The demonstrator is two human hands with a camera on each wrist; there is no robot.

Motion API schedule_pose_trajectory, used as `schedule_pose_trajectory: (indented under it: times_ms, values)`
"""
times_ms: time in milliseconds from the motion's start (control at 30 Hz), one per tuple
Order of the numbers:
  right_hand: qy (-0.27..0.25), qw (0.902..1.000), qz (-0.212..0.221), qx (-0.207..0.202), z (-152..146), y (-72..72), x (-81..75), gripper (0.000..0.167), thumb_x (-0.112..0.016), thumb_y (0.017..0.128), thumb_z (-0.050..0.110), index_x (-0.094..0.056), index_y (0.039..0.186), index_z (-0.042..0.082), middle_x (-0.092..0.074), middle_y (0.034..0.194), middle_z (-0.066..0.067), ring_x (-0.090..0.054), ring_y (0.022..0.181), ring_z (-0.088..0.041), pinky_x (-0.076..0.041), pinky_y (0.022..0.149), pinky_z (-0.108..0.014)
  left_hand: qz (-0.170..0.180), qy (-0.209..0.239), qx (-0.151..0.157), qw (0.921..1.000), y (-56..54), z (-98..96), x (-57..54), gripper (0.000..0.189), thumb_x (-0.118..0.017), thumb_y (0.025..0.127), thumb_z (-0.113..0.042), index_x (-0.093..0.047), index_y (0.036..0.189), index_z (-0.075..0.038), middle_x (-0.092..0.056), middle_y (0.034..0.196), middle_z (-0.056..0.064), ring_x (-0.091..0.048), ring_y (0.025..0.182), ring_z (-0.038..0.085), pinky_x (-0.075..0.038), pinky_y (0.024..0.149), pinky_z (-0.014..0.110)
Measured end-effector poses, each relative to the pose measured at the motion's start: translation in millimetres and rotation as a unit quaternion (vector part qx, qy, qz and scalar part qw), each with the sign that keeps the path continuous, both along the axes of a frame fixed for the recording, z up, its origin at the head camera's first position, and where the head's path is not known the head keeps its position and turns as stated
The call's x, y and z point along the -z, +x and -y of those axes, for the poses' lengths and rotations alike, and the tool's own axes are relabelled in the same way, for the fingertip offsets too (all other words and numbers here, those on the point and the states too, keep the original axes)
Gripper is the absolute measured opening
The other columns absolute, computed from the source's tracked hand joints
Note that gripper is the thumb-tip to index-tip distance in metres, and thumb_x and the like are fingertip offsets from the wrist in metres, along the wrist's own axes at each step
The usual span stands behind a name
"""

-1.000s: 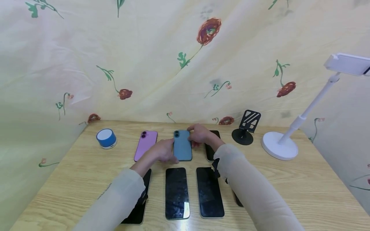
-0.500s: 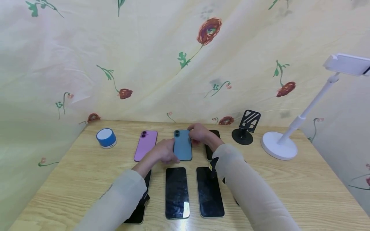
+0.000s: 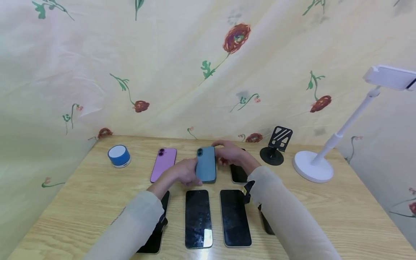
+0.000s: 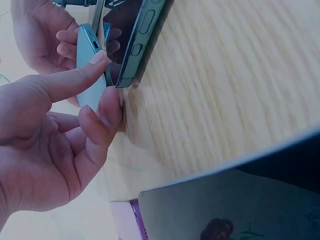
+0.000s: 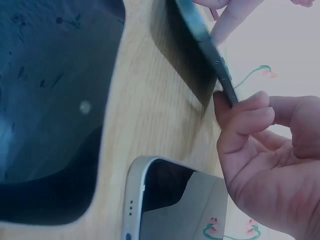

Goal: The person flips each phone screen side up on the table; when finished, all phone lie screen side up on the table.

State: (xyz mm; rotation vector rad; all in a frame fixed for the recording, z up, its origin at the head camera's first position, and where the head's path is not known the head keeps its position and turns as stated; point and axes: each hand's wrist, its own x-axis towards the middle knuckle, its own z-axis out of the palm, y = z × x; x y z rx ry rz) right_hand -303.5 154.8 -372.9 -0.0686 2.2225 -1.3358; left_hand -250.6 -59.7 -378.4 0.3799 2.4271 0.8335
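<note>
A blue phone [image 3: 206, 166] lies back side up between my hands, at the far middle of the table. My left hand [image 3: 186, 170] holds its lower left edge; in the left wrist view the thumb [image 4: 90, 65] is on the phone's bottom end. At the upper right edge, my right hand [image 3: 230, 153] pinches the phone. The right wrist view shows the phone's side [image 5: 215, 62] tilted up above the table, a shadow under it. A purple phone [image 3: 163, 164] lies to the left, back up. A dark-screened phone [image 3: 238, 174] is partly hidden under my right wrist.
In the front row lie several dark-screened phones, among them a middle one [image 3: 199, 218] and a right one [image 3: 235, 218]. A blue and white round speaker [image 3: 118, 156] stands back left. Back right are a black phone stand [image 3: 273, 155] and a white stand [image 3: 313, 167].
The blue phone has risen a little, its bottom edge now showing more. My right hand has shifted slightly right; the left has stayed nearly in place.
</note>
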Motion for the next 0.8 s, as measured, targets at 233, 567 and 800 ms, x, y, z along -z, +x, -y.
schedule_pose_trajectory:
  times_ms: [233, 567, 800]
  values:
    - [-0.018, 0.9997, -0.011, -0.014, -10, 3.7, 6.5, 0.068, -0.054, 0.101, 0.002, -0.034, 0.165, 0.014, -0.059, 0.079, -0.006, -0.053, 0.062, -0.014, -0.045, 0.055, -0.024, -0.022, -0.027, 0.032, 0.9989, 3.1, -2.2, 0.0, 0.093, -0.08, 0.096, -0.019, -0.022, 0.166, 0.002, -0.063, 0.137, 0.025, -0.069, 0.073, 0.018, -0.056, 0.07, 0.029]
    - [-0.066, 0.9978, -0.004, -0.005, -19, 6.0, 10.2, 0.071, -0.055, 0.102, -0.004, -0.03, 0.166, 0.015, -0.062, 0.085, -0.005, -0.052, 0.062, -0.013, -0.046, 0.056, -0.023, 0.002, 0.012, 0.038, 0.9992, 3.2, -0.7, -0.6, 0.092, -0.075, 0.1, -0.032, -0.02, 0.169, -0.005, -0.071, 0.09, 0.014, -0.058, 0.06, 0.015, -0.048, 0.057, 0.026]
    - [-0.084, 0.9965, -0.002, -0.003, -21, 9.1, 4.4, 0.073, -0.059, 0.103, 0.001, -0.028, 0.167, 0.016, -0.067, 0.096, -0.009, -0.055, 0.065, -0.013, -0.047, 0.058, -0.024, 0.007, 0.043, -0.001, 0.999, -0.7, -4.4, -0.8, 0.081, -0.06, 0.105, -0.054, -0.032, 0.166, -0.009, -0.056, 0.063, 0.003, -0.051, 0.051, 0.014, -0.045, 0.052, 0.026]
